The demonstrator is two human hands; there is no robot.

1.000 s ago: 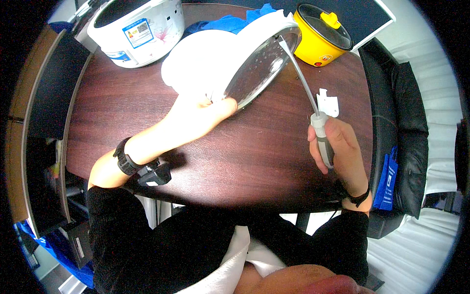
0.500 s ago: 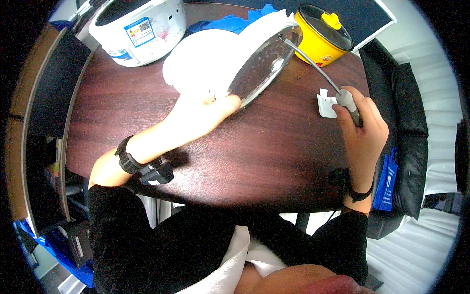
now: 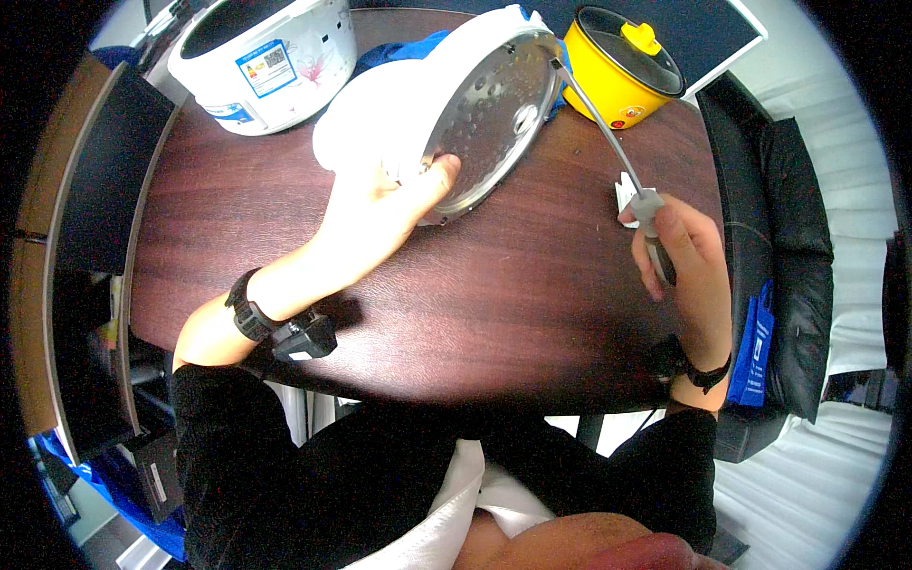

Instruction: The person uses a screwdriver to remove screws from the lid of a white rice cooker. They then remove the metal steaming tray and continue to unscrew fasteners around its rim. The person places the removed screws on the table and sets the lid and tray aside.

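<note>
My left hand (image 3: 385,204) grips the near edge of a rice cooker lid (image 3: 494,114), its thumb over the rim. The lid is tilted up, its round dimpled metal inner side turned to the right. Behind it shows a rounded white shape (image 3: 351,114), washed out by glare; whether it belongs to the lid I cannot tell. In my right hand (image 3: 701,271) is a long screwdriver (image 3: 608,133), held by its grey handle. Its tip meets the lid's far right rim. A small white plastic part (image 3: 624,197) lies on the table beyond that handle, partly hidden.
At the back left stands a white rice cooker body (image 3: 313,81), uncovered. A yellow pot (image 3: 617,81) with a glass lid is at the back right. Blue cloth (image 3: 404,52) lies behind the lid. The brown table (image 3: 475,304) has a black couch (image 3: 798,266) to its right.
The lid has turned to show more of its metal side. My right hand has moved left and nearer to me, and the screwdriver now stands steeper, its tip still at the rim.
</note>
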